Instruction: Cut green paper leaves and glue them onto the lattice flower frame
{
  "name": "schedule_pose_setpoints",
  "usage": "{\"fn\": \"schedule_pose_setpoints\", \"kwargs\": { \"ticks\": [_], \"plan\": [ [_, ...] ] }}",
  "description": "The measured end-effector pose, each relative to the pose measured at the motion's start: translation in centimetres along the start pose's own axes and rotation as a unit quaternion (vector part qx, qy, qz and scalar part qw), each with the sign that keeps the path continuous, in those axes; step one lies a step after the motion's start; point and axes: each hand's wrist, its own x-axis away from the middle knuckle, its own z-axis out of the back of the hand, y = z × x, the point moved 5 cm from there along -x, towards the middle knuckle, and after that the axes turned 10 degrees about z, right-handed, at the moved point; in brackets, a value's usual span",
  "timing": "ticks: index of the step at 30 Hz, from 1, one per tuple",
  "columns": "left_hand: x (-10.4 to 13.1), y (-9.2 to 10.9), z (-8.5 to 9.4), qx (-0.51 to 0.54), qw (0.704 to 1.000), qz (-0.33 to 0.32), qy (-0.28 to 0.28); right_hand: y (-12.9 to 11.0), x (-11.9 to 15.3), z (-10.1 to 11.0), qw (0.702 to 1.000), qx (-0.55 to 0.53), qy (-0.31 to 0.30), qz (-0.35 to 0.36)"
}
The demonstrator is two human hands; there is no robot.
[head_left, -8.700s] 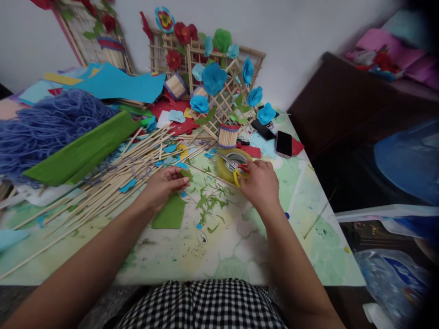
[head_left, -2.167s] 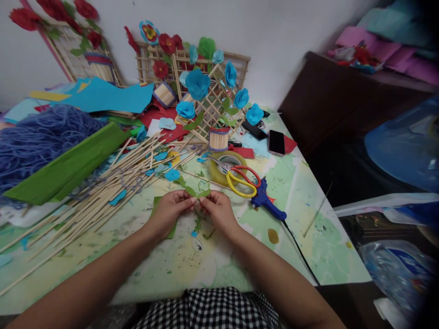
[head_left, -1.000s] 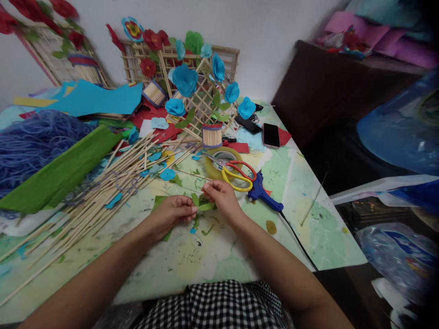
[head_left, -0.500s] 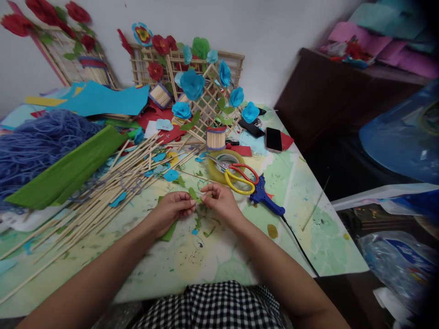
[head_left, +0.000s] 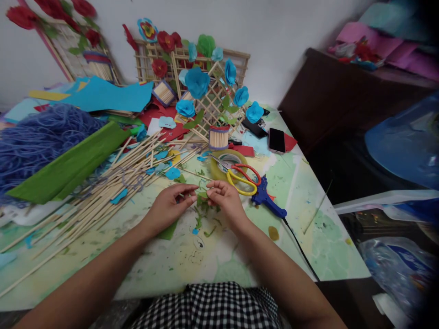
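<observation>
Nearest you, a grn paper sheet (head_left: 168, 231) lay on the table (head_left: 247, 269), partly under your L hand (head_left: 173, 203). That hand's thumb & fingers stood parted, w/ nothing clearly held; can't tell if they touched the small grn paper piece (head_left: 202, 194). Your R hand (head_left: 226, 201) pinched that piece by fingertips, prob. bc it was thin & small; it sat btwn both hands, over grn scraps (head_left: 210, 232). Just R, the glue gun (head_left: 265, 198) lay w/ its cord (head_left: 298, 244) toward you, likely for quick reach. Scissors (head_left: 232, 170) rested on the tape roll (head_left: 215, 170), handles R, presumably easy to grab. Long sticks (head_left: 116, 192) lay L. Farther off: phone (head_left: 276, 140), then lattice (head_left: 219, 98) w/ blue paper flowers (head_left: 197, 82), upright nr the wall, maybe kept clear of your work area.

Labels: plastic bag (head_left: 394, 269) at R had white marks on blue, too blurred to read; the roll's core print was illegible too. No brand readable.
</observation>
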Motion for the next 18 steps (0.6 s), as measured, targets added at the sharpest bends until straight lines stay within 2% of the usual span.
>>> {"fn": "schedule_pose_setpoints", "kwargs": {
  "ticks": [3, 6, 8, 10, 11, 12, 14, 15, 16, 18],
  "plan": [
    [0.2, 0.5, -0.4, 0.083, 0.995, -0.046, -0.042, 0.9, 0.4, -0.6, 0.997, -0.054, -0.024, -0.043],
    [0.4, 0.3, -0.7, 0.170, 0.983, -0.033, -0.060, 1.5, 0.7, -1.2, 0.994, -0.065, -0.053, -0.075],
    [0.3, -0.2, -0.9, 0.234, 0.971, 0.002, -0.053, 1.2, 0.7, -1.2, 0.995, -0.013, -0.073, -0.060],
    [0.3, -0.7, -1.0, 0.286, 0.956, 0.052, -0.048, -0.4, 0.3, -0.3, 0.990, 0.125, -0.068, 0.022],
    [0.2, -1.0, -1.2, 0.310, 0.946, 0.080, -0.048, -1.6, 0.0, 0.4, 0.970, 0.222, -0.050, 0.085],
    [0.2, -1.3, -1.3, 0.335, 0.935, 0.109, -0.049, -3.0, -0.1, 1.2, 0.930, 0.333, -0.024, 0.154],
    [0.1, -1.7, -1.5, 0.381, 0.909, 0.162, -0.048, -5.5, -0.2, 2.8, 0.811, 0.526, 0.039, 0.254],
    [0.1, -1.9, -1.5, 0.397, 0.898, 0.182, -0.044, -6.3, -0.3, 3.5, 0.762, 0.588, 0.055, 0.265],
    [0.1, -2.0, -1.5, 0.406, 0.891, 0.198, -0.038, -6.7, -0.5, 4.2, 0.726, 0.635, 0.061, 0.257],
    [0.1, -2.0, -1.4, 0.398, 0.892, 0.210, -0.030, -6.8, -0.9, 5.3, 0.692, 0.687, 0.048, 0.216]
  ]
}}
